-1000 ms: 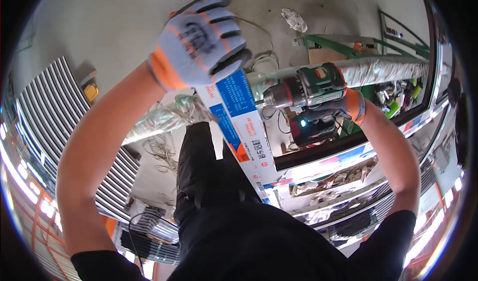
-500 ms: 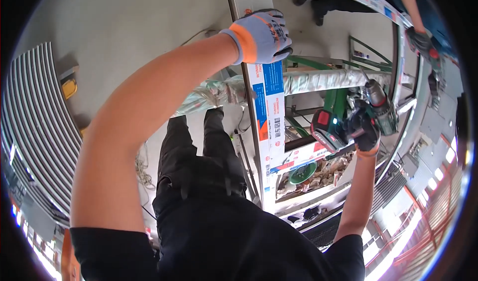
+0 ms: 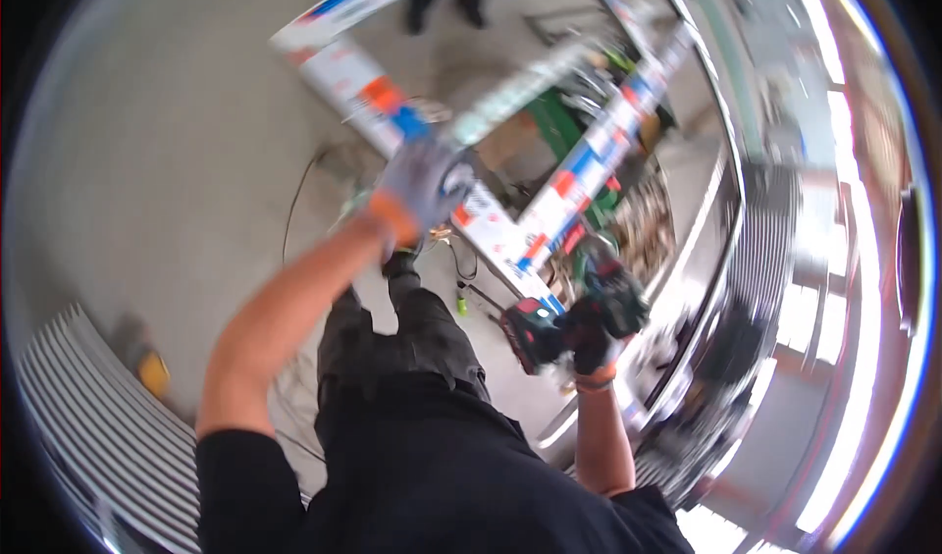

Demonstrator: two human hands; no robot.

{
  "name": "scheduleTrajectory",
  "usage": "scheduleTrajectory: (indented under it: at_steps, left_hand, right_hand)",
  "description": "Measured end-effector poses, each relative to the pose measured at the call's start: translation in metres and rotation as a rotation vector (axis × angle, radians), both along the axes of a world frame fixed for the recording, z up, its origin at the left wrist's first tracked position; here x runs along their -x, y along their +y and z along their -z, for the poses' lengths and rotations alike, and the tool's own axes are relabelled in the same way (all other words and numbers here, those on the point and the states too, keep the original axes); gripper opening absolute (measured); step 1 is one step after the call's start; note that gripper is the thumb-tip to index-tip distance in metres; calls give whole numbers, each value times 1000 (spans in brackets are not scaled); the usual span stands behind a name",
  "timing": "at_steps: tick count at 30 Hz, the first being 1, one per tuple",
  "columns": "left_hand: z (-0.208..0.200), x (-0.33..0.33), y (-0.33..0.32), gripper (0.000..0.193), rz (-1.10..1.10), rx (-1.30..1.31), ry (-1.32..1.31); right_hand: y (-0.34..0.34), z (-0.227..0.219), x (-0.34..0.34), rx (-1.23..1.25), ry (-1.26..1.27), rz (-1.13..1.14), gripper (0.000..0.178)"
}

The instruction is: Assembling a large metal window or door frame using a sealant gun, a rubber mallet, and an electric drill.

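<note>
A large rectangular frame [image 3: 348, 75], its bars wrapped in white film with blue and orange print, lies in front of me. My left hand [image 3: 420, 183], in a grey glove with an orange cuff, is closed over its near bar; motion blurs the fingers. A dark green cordless drill [image 3: 616, 301] with a red and black battery is gripped in my gloved right hand [image 3: 592, 346]. The drill is to the right of the frame's near corner, apart from the bar as far as the blur shows.
Film-wrapped tubing [image 3: 520, 91] and green metal supports [image 3: 559, 127] show through the frame. Ribbed metal profiles [image 3: 98, 397] lie at the lower left, near a yellow object [image 3: 153, 372]. Another person's dark legs [image 3: 471, 4] stand beyond the frame. A cable [image 3: 287, 211] runs along the floor.
The whole view has turned, so the frame now slants. My right hand has come nearer my body with the drill. The left hand remains on the bar, and the other person's arm has left view.
</note>
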State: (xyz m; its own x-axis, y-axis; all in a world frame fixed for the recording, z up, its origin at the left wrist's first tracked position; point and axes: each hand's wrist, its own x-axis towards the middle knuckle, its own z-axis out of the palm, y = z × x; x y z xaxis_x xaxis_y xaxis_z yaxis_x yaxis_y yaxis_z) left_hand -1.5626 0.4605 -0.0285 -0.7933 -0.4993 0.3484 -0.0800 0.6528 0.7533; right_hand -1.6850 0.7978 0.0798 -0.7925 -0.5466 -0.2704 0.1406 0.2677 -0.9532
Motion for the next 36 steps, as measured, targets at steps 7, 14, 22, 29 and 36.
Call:
scheduleTrajectory:
  at_steps: [7, 14, 22, 29, 36]
  left_hand:
    - [-79, 13, 169, 70, 635, -385, -58]
    - [-15, 72, 195, 45, 769, -280, -75]
    - [-8, 147, 199, 43, 434, -1788, -400]
    - [28, 168, 162, 57, 319, -1943, -384]
    - [32, 172, 161, 62, 253, -1837, -423]
  right_hand:
    - [11, 6, -54, 164, -240, 136, 58]
    - [61, 3, -28, 85, 51, 10, 67]
    - [249, 180, 209, -582, 187, 394, 27]
    - [298, 274, 418, -1075, 444, 380, 25]
    - [271, 323, 548, -1170, 478, 118, 25]
